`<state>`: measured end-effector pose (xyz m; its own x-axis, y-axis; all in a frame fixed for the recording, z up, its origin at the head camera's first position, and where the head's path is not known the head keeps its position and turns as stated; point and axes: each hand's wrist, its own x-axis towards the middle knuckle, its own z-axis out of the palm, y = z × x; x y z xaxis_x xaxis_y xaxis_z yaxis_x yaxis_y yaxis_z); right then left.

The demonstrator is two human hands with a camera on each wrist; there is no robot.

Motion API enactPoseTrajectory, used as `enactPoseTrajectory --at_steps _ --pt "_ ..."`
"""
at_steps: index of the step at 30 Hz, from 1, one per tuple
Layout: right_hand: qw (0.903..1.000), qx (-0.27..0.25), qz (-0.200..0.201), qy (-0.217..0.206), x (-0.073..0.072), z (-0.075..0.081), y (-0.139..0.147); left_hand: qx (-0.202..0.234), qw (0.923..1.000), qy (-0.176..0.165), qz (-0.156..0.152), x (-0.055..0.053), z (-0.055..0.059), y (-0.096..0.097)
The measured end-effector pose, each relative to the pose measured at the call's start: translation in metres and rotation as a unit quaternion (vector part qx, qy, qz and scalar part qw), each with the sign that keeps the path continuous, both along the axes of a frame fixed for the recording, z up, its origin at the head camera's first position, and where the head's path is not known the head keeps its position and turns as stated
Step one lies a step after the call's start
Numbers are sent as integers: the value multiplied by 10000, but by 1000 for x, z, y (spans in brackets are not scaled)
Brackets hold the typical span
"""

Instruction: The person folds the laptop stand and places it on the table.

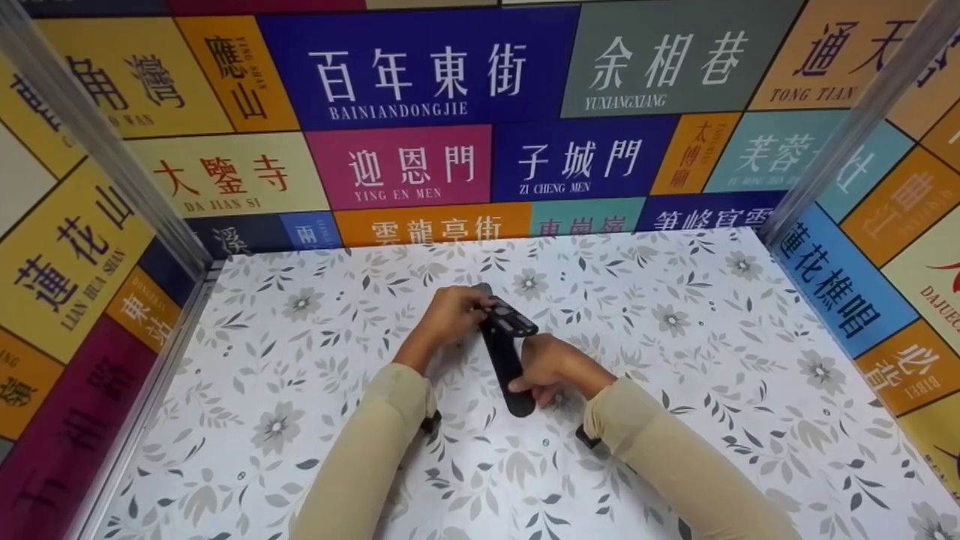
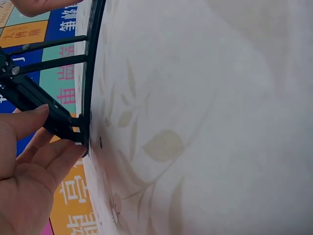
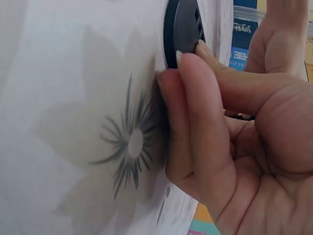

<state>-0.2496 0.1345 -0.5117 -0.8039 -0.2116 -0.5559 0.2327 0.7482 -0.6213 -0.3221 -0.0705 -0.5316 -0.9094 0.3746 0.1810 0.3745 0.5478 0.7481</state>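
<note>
A black folding stand [image 1: 501, 352] is held between both hands above the middle of the patterned tabletop. It has a long flat bar with rounded ends, and a slotted plate [image 1: 511, 318] tilts up from it. In the left wrist view, two thin struts [image 2: 54, 63] join the bar to a hinged arm [image 2: 39, 105]. My left hand [image 1: 452, 315] pinches the stand at its far end, thumb on the hinged arm. My right hand [image 1: 551, 367] grips the bar's near end, also seen in the right wrist view as a rounded tip [image 3: 185, 34] between thumb and fingers.
A white tabletop [image 1: 277, 375] with grey flowers and leaves lies under the hands. Colourful panels with Chinese lettering [image 1: 420, 67] rise at the back and both sides. Clear strips [image 1: 120, 142] stand at the back corners. Dark bands [image 1: 589, 436] show at the wrists.
</note>
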Motion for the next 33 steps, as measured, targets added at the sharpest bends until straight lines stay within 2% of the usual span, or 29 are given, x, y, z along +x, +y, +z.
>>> enactPoseTrajectory --at_steps 3,8,17,23,28,33 --pt "10000 -50 -29 37 3 -1 -2 17 10000 -23 -54 -1 -2 1" --pt "9998 -44 141 105 5 -1 -3 -8 10000 13 -97 -2 -4 6" --pt "9994 159 282 114 7 1 -4 7 9993 88 -353 -2 -2 16" --pt "9989 223 299 280 8 0 -5 -60 9993 198 -306 -3 -2 18" --pt "9993 91 320 192 6 -2 -3 37 9998 76 -159 -1 -4 20" --pt "9977 204 633 101 2 -5 0 211 9997 95 16 4 -5 19"
